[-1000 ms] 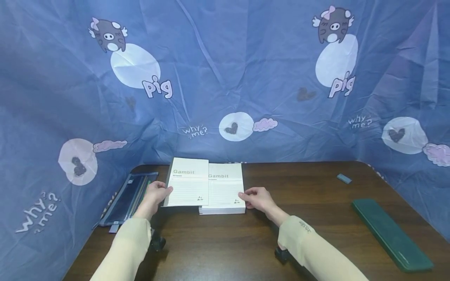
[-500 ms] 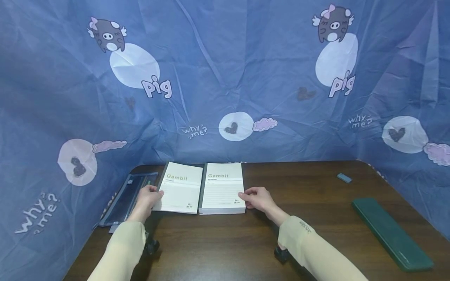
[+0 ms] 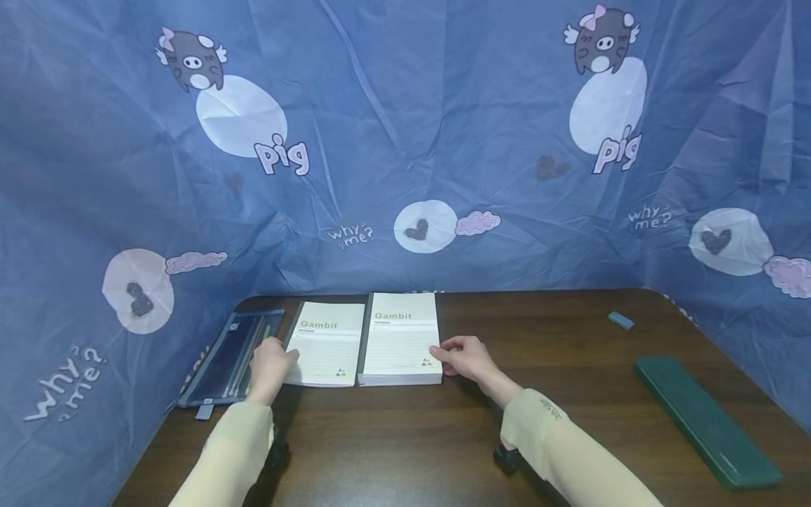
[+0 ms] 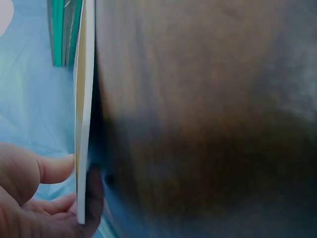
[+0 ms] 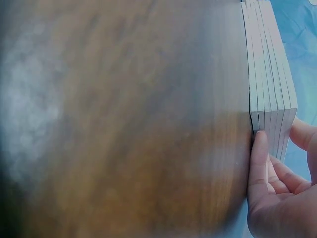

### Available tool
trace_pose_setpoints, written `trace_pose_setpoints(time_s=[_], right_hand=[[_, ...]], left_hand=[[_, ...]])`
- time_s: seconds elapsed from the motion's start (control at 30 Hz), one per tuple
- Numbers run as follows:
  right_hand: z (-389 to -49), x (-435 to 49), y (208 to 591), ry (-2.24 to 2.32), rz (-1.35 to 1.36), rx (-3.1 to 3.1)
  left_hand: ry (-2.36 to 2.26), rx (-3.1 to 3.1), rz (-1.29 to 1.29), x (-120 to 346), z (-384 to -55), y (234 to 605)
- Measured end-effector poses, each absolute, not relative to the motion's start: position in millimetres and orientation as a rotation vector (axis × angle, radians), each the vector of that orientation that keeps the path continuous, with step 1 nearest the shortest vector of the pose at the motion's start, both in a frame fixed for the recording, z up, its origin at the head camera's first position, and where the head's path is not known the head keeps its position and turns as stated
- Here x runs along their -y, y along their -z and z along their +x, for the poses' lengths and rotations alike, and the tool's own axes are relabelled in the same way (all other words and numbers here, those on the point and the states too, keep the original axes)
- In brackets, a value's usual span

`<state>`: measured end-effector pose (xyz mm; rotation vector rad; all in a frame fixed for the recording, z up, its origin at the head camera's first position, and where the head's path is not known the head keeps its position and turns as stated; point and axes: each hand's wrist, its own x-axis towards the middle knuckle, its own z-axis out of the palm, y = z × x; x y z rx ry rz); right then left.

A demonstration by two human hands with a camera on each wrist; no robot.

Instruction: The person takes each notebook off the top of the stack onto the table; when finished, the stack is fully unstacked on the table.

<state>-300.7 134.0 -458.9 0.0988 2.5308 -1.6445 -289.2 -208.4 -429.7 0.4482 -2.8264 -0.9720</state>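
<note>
Pinching at left, clasping at right

Stretched forward with both forearms, wrists apart. In the left hand (image 3: 271, 370), a single notebook (image 3: 325, 346) grasped by its left edge, thumb against the cover and fingers tucked beneath, as visible in the left wrist view. In the right hand (image 3: 469, 358), the lower right corner of a stack of notebooks (image 3: 401, 338), thumb on top, other fingers curled to the side and lower edge. Single notebook low over the table (image 3: 393, 443), flat or nearly so, just left of the taller stack; impossible to tell whether touching it.

On both covers, "Gambit" in tan capitals and lower case, above a smaller line too fine to read for certain, with ruled lines below and a tiny mark in the bottom right corner. On the backdrop cloth (image 3: 532, 91), "pig" and "why me?" in repeated print. On the right one of the pale yellow sleeves (image 3: 222, 458), small illegible lettering.

Smooth off-white covers with dark spines; pale, squared page edges, layered in the stack. Dark brown wood grain, glossy near the front. Creased blue fabric behind. At left, a blue-edged pouch (image 3: 218, 345) with slim pencils (image 3: 243, 359) inside; at far right, a long, smooth green case (image 3: 706, 422) and, farther back, a small blue block (image 3: 620, 321)
</note>
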Motion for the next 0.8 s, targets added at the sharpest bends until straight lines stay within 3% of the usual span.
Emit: trace_pose_setpoints(time_s=[0.33, 0.8], right_hand=[[-300, -134, 459, 1.652, 0.118, -2.535], [-300, -133, 455, 1.634, 0.135, -2.492]], left_hand=[[0.578, 3.018, 0.374, 190, -285, 432], [0.42, 3.109, 0.361, 187, -284, 424]])
